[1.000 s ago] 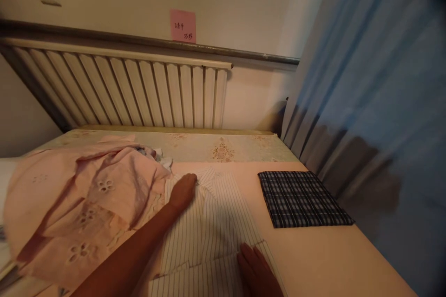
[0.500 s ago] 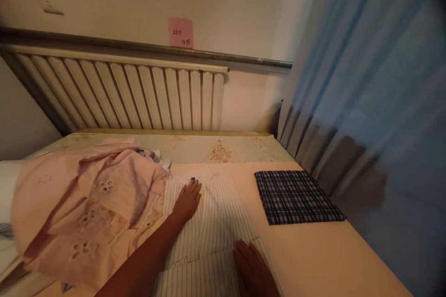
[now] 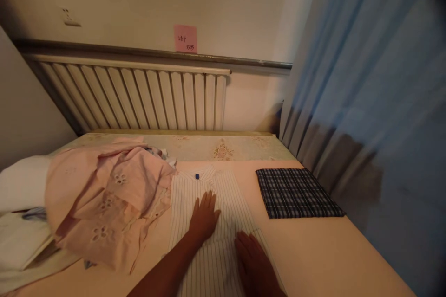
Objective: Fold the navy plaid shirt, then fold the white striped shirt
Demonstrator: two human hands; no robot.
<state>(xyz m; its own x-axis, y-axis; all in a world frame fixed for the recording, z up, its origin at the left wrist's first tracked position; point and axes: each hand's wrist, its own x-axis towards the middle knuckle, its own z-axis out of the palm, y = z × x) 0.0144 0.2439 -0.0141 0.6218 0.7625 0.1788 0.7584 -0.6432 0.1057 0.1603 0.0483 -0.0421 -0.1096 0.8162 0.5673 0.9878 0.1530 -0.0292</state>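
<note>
A white shirt with thin dark stripes [image 3: 223, 195] lies spread on the bed, its collar and small blue label at the far end. My left hand [image 3: 205, 217] rests flat on the upper middle of the shirt, fingers stretched out. Lower down, near the shirt's right edge, my right hand [image 3: 253, 260] also lies flat with its fingers extended. Neither hand grips the cloth. To the right, a folded dark plaid cloth [image 3: 296, 193] lies flat, apart from the shirt.
A heap of pink cloth with cut-out flowers [image 3: 118, 195] sits at the left, touching the shirt's side. White bedding [image 3: 24, 185] is beyond it. A radiator [image 3: 156, 97] lines the wall behind the bed; a blue curtain [image 3: 376, 102] hangs along the right side.
My left hand has moved from the collar down and right over the shirt, uncovering the blue label. The right hand stays near the right edge. The view has shifted slightly left.
</note>
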